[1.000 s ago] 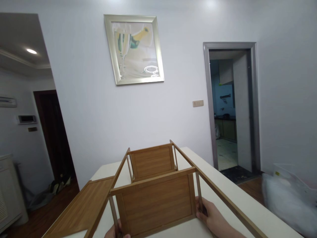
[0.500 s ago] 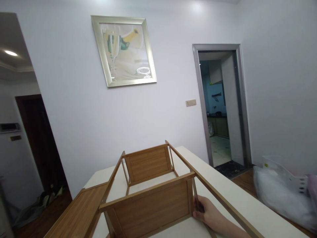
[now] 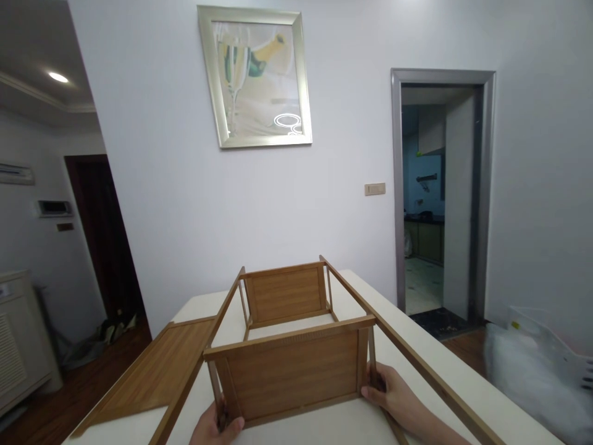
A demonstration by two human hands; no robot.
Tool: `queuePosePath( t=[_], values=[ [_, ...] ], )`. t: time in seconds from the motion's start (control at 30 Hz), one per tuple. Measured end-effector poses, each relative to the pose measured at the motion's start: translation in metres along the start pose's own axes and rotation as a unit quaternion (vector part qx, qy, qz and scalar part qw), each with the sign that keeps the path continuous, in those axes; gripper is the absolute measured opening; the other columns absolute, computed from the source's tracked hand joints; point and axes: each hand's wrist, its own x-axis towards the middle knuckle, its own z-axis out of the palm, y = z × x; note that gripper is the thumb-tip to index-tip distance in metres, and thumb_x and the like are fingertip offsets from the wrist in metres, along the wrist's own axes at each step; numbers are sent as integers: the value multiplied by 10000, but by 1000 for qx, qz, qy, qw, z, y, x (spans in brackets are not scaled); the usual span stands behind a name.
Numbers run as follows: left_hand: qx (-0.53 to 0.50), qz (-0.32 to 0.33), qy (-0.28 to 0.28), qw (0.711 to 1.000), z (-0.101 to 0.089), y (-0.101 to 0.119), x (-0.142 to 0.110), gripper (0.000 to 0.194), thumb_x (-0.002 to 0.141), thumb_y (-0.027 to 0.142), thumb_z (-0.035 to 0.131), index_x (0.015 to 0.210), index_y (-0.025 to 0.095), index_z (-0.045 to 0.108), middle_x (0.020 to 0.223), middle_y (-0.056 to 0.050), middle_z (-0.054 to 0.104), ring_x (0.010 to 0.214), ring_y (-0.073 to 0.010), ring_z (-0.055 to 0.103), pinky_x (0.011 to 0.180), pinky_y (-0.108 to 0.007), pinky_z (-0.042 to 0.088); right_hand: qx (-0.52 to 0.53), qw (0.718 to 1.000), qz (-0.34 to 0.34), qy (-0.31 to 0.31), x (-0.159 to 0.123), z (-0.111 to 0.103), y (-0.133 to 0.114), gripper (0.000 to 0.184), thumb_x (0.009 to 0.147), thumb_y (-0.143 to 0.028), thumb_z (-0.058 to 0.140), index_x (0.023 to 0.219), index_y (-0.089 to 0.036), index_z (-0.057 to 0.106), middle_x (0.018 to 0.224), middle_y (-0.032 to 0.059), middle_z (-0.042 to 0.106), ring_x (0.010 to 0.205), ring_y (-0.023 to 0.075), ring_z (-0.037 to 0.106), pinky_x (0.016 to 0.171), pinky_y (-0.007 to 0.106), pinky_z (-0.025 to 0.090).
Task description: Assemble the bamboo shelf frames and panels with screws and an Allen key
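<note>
A wooden rack frame (image 3: 290,321) lies on its side on the white table (image 3: 440,346), its long rails running away from me. Two wooden panels span it, a near one (image 3: 296,377) and a far one (image 3: 287,293). My left hand (image 3: 215,423) is closed round the frame at the near panel's lower left corner, thumb against the panel. At the lower right corner, my right hand (image 3: 391,392) grips the frame in the same way, its fingers wrapped behind the upright and partly hidden. A separate flat wooden panel (image 3: 148,364) rests to the left of the frame.
Behind the table stands a white wall with a framed picture (image 3: 259,80) and a switch plate (image 3: 375,189). A doorway (image 3: 442,198) opens at the right. Clear plastic wrapping (image 3: 523,371) lies on the floor at right, and a white cabinet (image 3: 23,340) stands at left.
My view has turned left and slightly down. My left hand, barely visible before, now shows at the near panel's lower left corner. My right hand keeps its hold.
</note>
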Motion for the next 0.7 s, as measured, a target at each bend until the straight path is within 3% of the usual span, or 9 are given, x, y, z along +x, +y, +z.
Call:
queuePosePath(
  t=[0.13, 0.33, 0.7],
  values=[
    [-8, 20, 12, 1000, 6, 7, -6, 431, 638, 430, 743, 970, 168, 659, 1061, -107, 713, 1090, -333, 612, 981, -428, 466, -8, 1000, -2, -13, 2, -1, 2, 337, 692, -510, 662, 734, -189, 568, 668, -8, 567, 668, 180, 503, 622, 281, 395],
    [5, 39, -14, 999, 4, 11, -7, 282, 692, 394, 722, 864, 185, 644, 1012, -80, 711, 976, -301, 635, 926, -413, 473, -30, 1000, 4, -4, 3, 1, -4, 289, 719, -466, 645, 682, -206, 523, 623, -38, 484, 624, 160, 461, 600, 278, 361],
    [-12, 63, -33, 997, -3, 2, -4, 280, 666, 401, 747, 757, 186, 592, 797, -39, 655, 831, -242, 591, 875, -389, 456, -21, 999, 10, -23, 3, -1, -11, 295, 702, -479, 641, 660, -209, 528, 625, -30, 505, 638, 174, 486, 615, 286, 386]
  ],
)
